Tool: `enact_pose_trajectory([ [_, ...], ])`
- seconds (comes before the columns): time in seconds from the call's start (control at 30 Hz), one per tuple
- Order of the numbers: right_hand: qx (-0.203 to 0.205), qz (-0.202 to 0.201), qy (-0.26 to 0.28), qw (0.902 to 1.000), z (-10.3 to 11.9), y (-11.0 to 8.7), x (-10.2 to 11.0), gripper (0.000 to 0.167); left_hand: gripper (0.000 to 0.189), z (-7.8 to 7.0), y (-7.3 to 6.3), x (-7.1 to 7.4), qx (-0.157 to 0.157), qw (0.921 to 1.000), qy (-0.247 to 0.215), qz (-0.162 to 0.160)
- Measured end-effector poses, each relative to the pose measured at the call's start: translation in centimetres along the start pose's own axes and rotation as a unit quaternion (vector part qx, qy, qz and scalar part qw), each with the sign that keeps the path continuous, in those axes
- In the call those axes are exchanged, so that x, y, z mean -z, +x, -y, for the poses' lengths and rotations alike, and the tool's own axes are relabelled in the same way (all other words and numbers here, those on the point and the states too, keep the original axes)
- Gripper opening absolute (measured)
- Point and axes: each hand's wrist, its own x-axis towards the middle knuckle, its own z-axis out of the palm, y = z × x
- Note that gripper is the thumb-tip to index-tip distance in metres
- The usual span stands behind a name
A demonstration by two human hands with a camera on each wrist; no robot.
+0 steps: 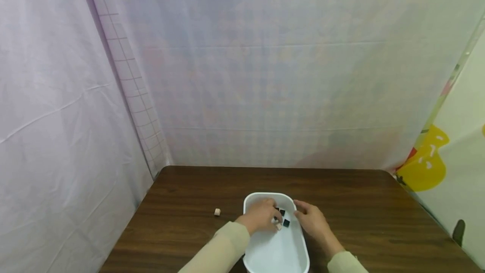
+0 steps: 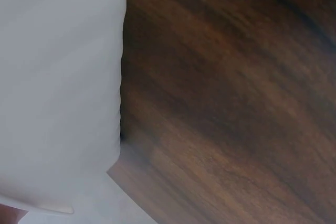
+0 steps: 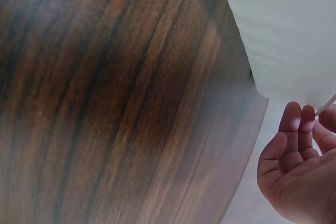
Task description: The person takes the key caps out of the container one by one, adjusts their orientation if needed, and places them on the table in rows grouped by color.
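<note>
A white plastic tub (image 1: 278, 250) with rounded corners stands on the brown table. My left hand (image 1: 262, 215) reaches over its left rim, fingers bent down among small blocks inside; I cannot tell whether they pinch one. Dark square blocks (image 1: 286, 223) and a pale cube (image 1: 279, 226) lie by the fingertips. In the left wrist view, the tub's outer wall (image 2: 58, 77) hides most of that hand. My right hand (image 1: 313, 221) grips the right rim near the far corner. From the right wrist, its curled fingers (image 3: 292, 116) show against the tub's outside.
One pale wooden cube (image 1: 217, 212) sits on the table, left of the tub. The dark wood-grain table (image 1: 189, 188) ends at pale curtains (image 1: 265, 96) behind and on the left. A yellow printed shape (image 1: 424, 172) marks the cloth at the right.
</note>
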Motion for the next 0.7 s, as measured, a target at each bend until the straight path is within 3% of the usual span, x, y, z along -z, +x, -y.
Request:
enact_pose_trajectory([
  [0.3,-0.002,0.002,0.005,1.0,-0.1,0.1,0.0,0.04,0.021,0.1,0.0,0.4,0.021,0.9993,-0.031,0.004],
  [0.53,-0.033,0.004,0.01,0.9994,0.1,0.4,-0.1,0.042,0.018,0.8,-0.3,1.3,-0.006,0.9991,-0.017,-0.039],
  [0.7,-0.043,0.005,0.008,0.999,0.2,0.6,-0.1,0.041,0.015,1.5,-1.2,2.0,0.03,0.9943,-0.093,-0.044],
])
